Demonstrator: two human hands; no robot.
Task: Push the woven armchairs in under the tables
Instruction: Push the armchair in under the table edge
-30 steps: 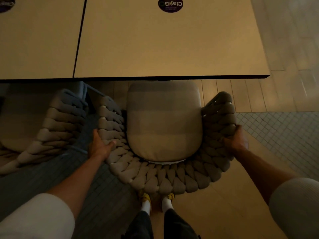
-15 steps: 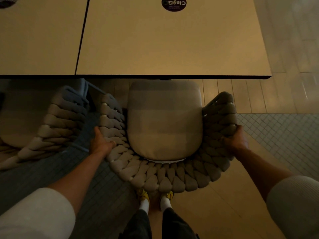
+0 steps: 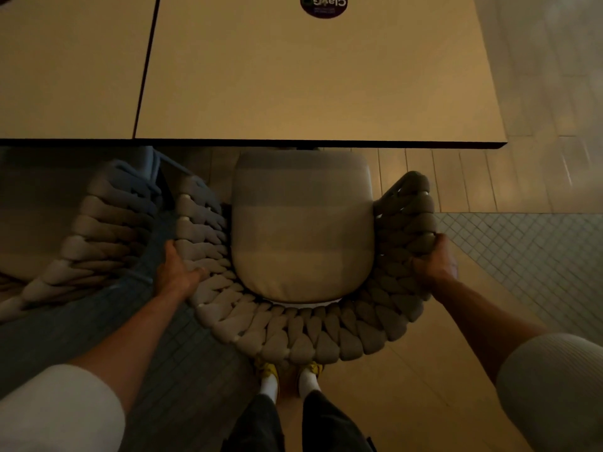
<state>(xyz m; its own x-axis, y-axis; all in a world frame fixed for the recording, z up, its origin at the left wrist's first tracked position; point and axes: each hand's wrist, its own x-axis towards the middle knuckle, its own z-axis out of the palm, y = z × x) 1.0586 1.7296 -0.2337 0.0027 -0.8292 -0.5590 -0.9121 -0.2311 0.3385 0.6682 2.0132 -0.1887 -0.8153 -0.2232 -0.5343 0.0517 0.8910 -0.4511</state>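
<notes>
2 chairs: center armchair, left armchair; 2 tops: right table, left table. L hand + R hand well apart, each gripping center armchair's woven rim, arms fwd.

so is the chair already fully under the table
No, almost the whole seat cushion of the chair lies in front of the table edge.

One wide-angle camera, worn on the head, is looking forward and steeply down from standing height. It is hanging close over the woven armchair, framing the table along the top edge and the person's feet at the bottom.
</notes>
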